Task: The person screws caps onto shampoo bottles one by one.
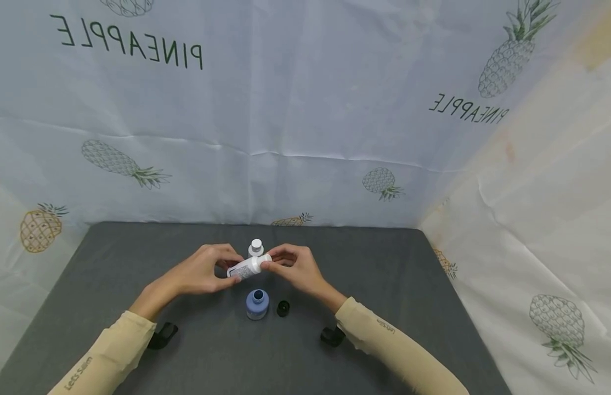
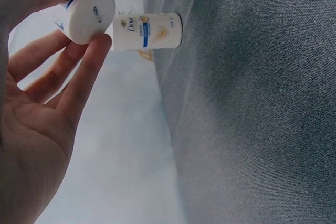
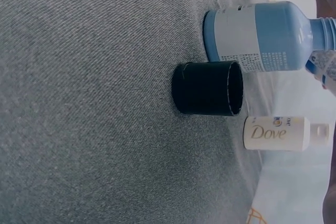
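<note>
We have both hands pinching the white bottle (image 1: 245, 269): left hand (image 1: 207, 270) at the base, right hand (image 1: 300, 270) at the top. Its long axis slants from near left to far right, beyond the open blue bottle (image 1: 257, 309). Fingertips hide its top; it partly covers the second white bottle (image 1: 256, 248).

Beige sleeves (image 1: 110, 350) bear small dark lettering (image 1: 78, 373).

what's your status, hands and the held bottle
Left hand pinches tilted white bottle at base, right hand at top. Uncapped blue bottle, black cap nearer person; Dove bottle behind.
</note>
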Tool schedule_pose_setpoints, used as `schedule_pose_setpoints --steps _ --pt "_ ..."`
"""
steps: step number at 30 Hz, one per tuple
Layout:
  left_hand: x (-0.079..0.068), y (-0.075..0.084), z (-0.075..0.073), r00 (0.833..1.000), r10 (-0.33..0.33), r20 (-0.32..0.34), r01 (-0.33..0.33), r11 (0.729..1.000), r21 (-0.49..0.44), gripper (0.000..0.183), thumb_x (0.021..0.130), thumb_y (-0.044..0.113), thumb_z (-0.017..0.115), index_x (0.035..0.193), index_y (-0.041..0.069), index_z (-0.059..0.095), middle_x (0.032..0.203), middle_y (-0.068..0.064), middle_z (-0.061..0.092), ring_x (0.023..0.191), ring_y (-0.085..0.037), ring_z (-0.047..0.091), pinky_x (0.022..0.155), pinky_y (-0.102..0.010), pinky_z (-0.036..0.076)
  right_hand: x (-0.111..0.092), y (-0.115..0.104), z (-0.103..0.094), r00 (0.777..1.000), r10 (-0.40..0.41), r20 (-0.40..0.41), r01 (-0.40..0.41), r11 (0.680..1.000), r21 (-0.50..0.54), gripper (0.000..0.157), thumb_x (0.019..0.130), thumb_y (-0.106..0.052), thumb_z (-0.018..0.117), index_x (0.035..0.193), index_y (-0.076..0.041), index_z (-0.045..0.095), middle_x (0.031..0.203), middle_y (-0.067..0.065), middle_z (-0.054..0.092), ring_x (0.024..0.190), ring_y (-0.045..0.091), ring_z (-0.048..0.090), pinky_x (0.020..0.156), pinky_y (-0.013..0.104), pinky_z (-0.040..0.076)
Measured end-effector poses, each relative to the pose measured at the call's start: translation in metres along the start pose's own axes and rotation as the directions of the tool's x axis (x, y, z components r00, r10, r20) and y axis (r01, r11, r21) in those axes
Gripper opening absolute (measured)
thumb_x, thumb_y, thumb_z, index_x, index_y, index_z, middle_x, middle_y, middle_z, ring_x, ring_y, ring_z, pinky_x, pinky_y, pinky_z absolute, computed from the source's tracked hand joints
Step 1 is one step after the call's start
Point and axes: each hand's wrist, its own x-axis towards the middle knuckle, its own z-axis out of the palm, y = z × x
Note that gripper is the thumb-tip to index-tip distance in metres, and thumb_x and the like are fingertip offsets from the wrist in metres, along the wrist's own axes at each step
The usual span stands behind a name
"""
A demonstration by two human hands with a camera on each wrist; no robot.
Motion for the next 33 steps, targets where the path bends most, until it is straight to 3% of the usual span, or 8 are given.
schedule_pose_setpoints --steps 15,24,29,33 --pt "0.001 -0.005 0.008 1.000 0.005 -0.003 -0.005 1.000 -0.010 0.028 0.094 0.017 0.086 0.120 0.008 0.081 0.107 -0.001 0.076 0.094 -0.009 0.073 0.081 -0.037 0.069 -0.007 0.002 -0.004 0.999 0.011 0.052 -0.013 0.999 0.029 0.030 0.100 -0.015 0.080 0.127 -0.002 0.074 0.127 0.021 0.075 0.108 0.022 0.078 0.095 0.032 0.067" --pt "-0.002 -0.017 0.015 1.000 0.002 -0.019 -0.002 1.000 0.001 0.028 0.094 0.019 0.086 0.119 0.007 0.081 0.108 -0.001 0.078 0.095 -0.010 0.074 0.082 -0.032 0.068 -0.009 0.006 -0.009 0.997 -0.013 0.072 0.008 0.998 0.062 0.045 0.101 -0.031 0.079 0.133 -0.001 0.071 0.133 0.021 0.073 0.115 0.011 0.076 0.104 0.035 0.064" --pt "-0.002 -0.023 0.021 1.000 0.005 -0.021 -0.005 1.000 -0.005 0.028 0.094 0.020 0.086 0.118 0.008 0.082 0.107 -0.001 0.079 0.095 -0.010 0.074 0.082 -0.033 0.068 -0.010 0.006 -0.012 0.998 -0.025 0.053 0.020 0.996 0.088 0.036 0.102 -0.023 0.078 0.131 -0.002 0.072 0.131 0.023 0.074 0.113 0.003 0.075 0.104 0.035 0.064" --pt "0.000 -0.027 0.026 1.000 0.018 -0.020 -0.018 1.000 0.000 0.028 0.092 0.018 0.088 0.118 0.007 0.082 0.107 -0.002 0.080 0.095 -0.010 0.075 0.082 -0.033 0.068 -0.011 0.007 -0.016 0.999 -0.034 0.031 0.030 0.993 0.110 0.034 0.103 -0.017 0.077 0.131 0.001 0.072 0.131 0.030 0.072 0.114 0.004 0.075 0.103 0.033 0.064"
